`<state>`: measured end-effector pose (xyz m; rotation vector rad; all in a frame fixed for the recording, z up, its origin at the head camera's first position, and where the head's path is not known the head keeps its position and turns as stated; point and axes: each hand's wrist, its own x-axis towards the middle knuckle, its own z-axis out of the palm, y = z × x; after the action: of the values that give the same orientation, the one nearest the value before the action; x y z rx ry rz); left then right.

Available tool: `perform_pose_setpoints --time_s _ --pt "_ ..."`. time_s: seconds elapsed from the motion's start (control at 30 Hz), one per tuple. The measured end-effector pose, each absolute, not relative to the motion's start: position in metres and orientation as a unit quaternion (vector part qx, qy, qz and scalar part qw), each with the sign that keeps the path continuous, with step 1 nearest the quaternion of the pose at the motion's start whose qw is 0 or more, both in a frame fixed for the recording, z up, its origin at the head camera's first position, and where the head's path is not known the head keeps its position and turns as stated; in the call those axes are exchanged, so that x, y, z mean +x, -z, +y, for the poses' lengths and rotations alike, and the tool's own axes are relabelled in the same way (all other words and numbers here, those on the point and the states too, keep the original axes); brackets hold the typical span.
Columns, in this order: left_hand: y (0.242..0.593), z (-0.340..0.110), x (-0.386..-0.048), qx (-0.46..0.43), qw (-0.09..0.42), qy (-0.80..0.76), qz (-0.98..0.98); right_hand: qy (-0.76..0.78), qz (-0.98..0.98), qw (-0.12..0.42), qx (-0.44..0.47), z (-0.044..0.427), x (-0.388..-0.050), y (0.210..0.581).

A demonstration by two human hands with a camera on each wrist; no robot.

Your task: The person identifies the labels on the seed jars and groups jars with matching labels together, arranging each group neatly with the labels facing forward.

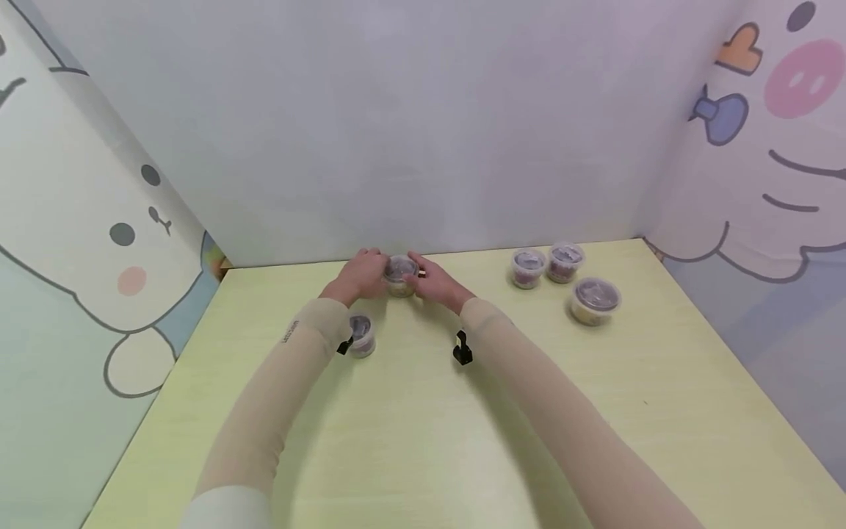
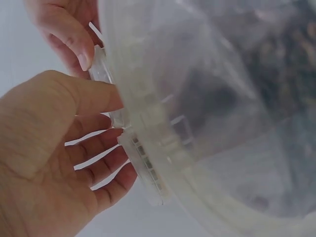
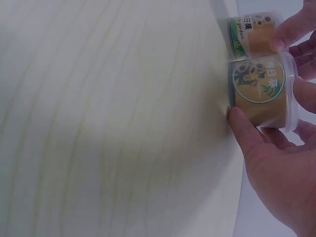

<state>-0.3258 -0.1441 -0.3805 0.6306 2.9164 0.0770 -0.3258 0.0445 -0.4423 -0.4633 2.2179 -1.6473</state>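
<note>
At the table's far edge, my right hand [image 1: 438,283] grips a round lidded plastic tub [image 1: 400,270]. The tub has a tan label with a sunflower print [image 3: 259,91] in the right wrist view. Beside it, my left hand [image 1: 363,276] holds a smaller tub [image 3: 252,35] with a green and tan label; my left hand hides it in the head view. The two tubs stand side by side, very close or touching. Near my left wrist is another lidded tub [image 1: 361,336] on the table, its clear lid [image 2: 212,108] large and blurred in the left wrist view.
At the right of the table [image 1: 410,426] stand two small lidded tubs [image 1: 528,267] [image 1: 565,262] with purplish contents and a wider tub [image 1: 595,300] in front of them. A pale wall [image 1: 410,132] rises behind the table, and cartoon-printed panels [image 1: 86,220] flank both sides.
</note>
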Motion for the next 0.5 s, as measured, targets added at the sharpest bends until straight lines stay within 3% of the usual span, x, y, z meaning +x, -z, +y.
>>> perform_pose_setpoints --time_s 0.5 --pt "0.3793 -0.1400 -0.3244 0.198 0.081 -0.020 0.977 0.613 0.761 0.183 -0.112 0.0412 -0.3246 0.4438"
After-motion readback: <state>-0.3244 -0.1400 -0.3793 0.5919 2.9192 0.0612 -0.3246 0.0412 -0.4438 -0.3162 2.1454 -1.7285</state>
